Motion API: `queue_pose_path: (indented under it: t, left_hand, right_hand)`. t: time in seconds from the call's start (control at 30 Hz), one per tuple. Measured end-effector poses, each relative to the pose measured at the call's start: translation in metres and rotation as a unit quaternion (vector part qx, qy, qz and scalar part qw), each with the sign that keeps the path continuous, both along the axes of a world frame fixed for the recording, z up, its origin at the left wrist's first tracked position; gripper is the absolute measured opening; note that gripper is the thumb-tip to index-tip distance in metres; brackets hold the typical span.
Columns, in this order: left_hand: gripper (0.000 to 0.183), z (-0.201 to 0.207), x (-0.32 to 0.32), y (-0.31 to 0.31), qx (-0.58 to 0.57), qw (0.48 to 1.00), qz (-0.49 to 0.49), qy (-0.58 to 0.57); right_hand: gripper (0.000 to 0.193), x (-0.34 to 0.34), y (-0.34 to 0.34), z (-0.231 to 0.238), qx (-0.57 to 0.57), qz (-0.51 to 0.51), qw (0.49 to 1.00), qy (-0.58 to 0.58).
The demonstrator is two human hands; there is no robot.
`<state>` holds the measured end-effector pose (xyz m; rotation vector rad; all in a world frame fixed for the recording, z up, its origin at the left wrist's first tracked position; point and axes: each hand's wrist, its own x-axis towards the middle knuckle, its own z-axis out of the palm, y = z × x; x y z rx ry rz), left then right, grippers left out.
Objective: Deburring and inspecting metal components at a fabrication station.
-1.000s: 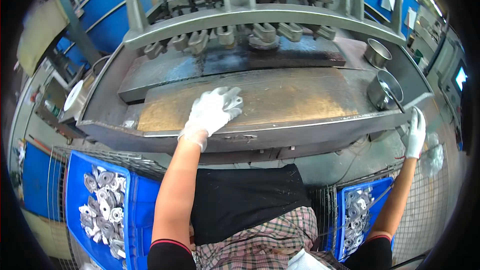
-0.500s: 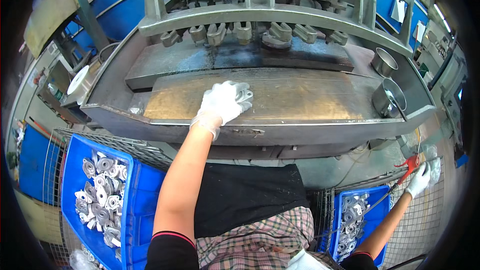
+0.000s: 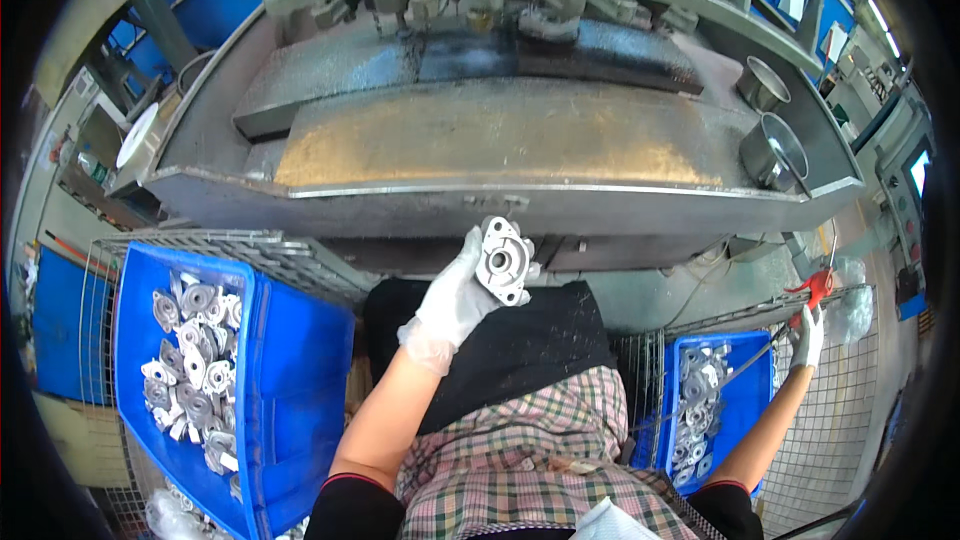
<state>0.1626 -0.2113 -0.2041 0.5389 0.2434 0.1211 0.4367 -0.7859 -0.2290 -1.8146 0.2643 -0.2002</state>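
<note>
In front of my apron, my left hand, in a white glove, holds up a grey cast metal flange. The part has a round hub with a central hole and an ear with a hole at either end. Its face is turned up toward me, and my fingers are partly hidden behind it. Out to the right, my right hand, also gloved, has its fingers closed at the lower end of a red air blow gun, beside the wire mesh. Exactly how the fingers sit on it is hard to see.
A blue bin of similar castings stands at left, a smaller blue bin of them at right. Ahead is the machine's metal bed with a raised front edge. Two metal cups stand at its right end. Clamps hang above.
My left hand has come back from the machine bed toward my body with the casting, now turned face up. My right hand has shifted slightly at the air blow gun. The view has tilted down.
</note>
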Motion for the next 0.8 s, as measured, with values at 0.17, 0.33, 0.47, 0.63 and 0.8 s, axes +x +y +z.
queue_pose_path:
  t: [0.17, 0.33, 0.47, 0.63, 0.8]
  left_hand:
    - [0.058, -0.105, -0.005, 0.006, -0.2, 0.98, -0.007, 0.02]
    - [0.058, -0.171, -0.019, 0.022, -0.24, 0.968, 0.037, 0.061]
    - [0.055, -0.197, -0.02, 0.032, -0.263, 0.957, 0.075, 0.094]
    - [0.054, -0.196, -0.016, 0.035, -0.242, 0.948, 0.127, 0.162]
    - [0.055, -0.206, -0.007, 0.032, -0.248, 0.945, 0.134, 0.167]
  right_hand:
    - [0.024, 0.045, -0.052, -0.009, -0.057, 0.013, 0.994, -0.088]
    - [0.028, 0.023, 0.023, 0.046, -0.04, -0.035, 0.98, -0.193]
    - [0.033, -0.049, 0.15, 0.104, -0.105, 0.071, 0.988, -0.089]
    - [0.029, -0.123, 0.276, 0.074, -0.155, 0.394, 0.906, 0.017]
    - [0.047, -0.166, 0.343, 0.019, -0.366, 0.627, 0.682, 0.088]
